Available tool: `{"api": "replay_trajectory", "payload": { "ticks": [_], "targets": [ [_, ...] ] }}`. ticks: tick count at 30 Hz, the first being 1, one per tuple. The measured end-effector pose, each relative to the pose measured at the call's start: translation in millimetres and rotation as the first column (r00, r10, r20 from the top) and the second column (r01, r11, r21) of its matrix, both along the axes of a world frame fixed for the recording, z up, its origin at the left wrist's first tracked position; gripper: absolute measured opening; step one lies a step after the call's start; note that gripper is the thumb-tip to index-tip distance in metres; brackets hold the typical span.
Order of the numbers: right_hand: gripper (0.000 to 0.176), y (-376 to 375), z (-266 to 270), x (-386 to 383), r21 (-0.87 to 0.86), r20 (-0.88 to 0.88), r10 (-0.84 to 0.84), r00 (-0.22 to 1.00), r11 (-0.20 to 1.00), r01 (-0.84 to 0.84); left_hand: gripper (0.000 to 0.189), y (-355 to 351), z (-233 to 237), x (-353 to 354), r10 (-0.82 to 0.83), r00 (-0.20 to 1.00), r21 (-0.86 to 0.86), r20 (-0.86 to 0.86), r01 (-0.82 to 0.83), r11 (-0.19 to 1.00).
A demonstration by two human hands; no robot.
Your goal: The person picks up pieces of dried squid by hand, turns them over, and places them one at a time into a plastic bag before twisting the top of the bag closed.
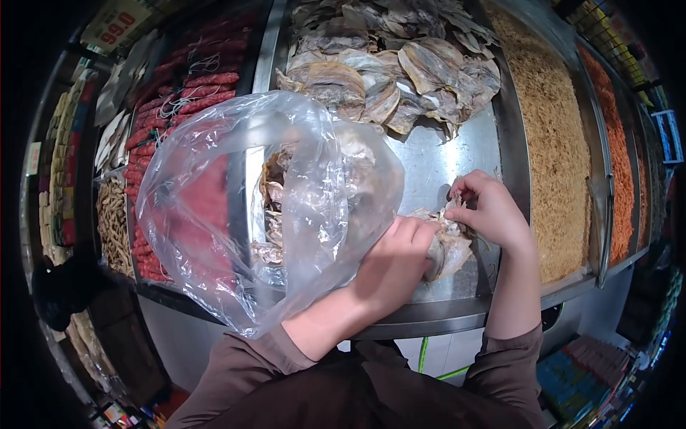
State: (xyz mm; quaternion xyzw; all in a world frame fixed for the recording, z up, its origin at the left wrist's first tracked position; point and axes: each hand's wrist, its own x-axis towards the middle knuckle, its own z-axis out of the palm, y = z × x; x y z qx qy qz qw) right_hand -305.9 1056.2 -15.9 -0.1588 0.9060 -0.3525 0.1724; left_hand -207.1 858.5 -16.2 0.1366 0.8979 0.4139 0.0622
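A flat, brownish dried fish [451, 254] lies over the metal tray near its front edge, between my two hands. My left hand [400, 250] is closed with its fingers on the left side of the fish. My right hand [489, 211] pinches the fish's upper right edge between thumb and fingers. A large clear plastic bag [314, 193] puffs out to the left, lying against my left hand and forearm. Through and beside the bag, more dried pieces [271, 236] show, partly hidden by the plastic.
A pile of flat dried fish [386, 79] fills the tray's far part. Red sausages [207, 93] lie to the left. On the right, past a metal divider, are bins of tan dried shreds [554, 157] and orange dried goods [614, 157]. The metal counter edge [443, 314] runs before me.
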Motion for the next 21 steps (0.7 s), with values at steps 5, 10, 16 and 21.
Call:
{"api": "replay_trajectory", "payload": {
  "ticks": [5, 10, 16, 21],
  "targets": [
    [0.021, 17, 7, -8, -0.387, 0.493, -0.063, 0.868, 0.878, 0.283, 0.027, -5, 0, 2, -0.085, 0.955, 0.383, 0.285, -0.032, 0.923],
    [0.019, 35, 17, -14, -0.768, 0.487, -0.295, 0.822, 0.303, 0.564, 0.015, -9, -7, 1, -0.218, 0.786, 0.452, 0.578, -0.086, 0.888],
    [0.022, 19, 21, 1, -0.730, 0.512, 0.079, 0.855, 0.565, 0.385, 0.029, -7, -7, -1, 0.018, 0.854, 0.461, 0.520, -0.298, 0.836],
    [0.021, -9, 13, 7, -0.433, 0.592, 0.087, 0.801, 0.873, 0.225, 0.046, -7, 0, -3, 0.033, 0.923, 0.590, 0.384, -0.273, 0.760]
  ]
}}
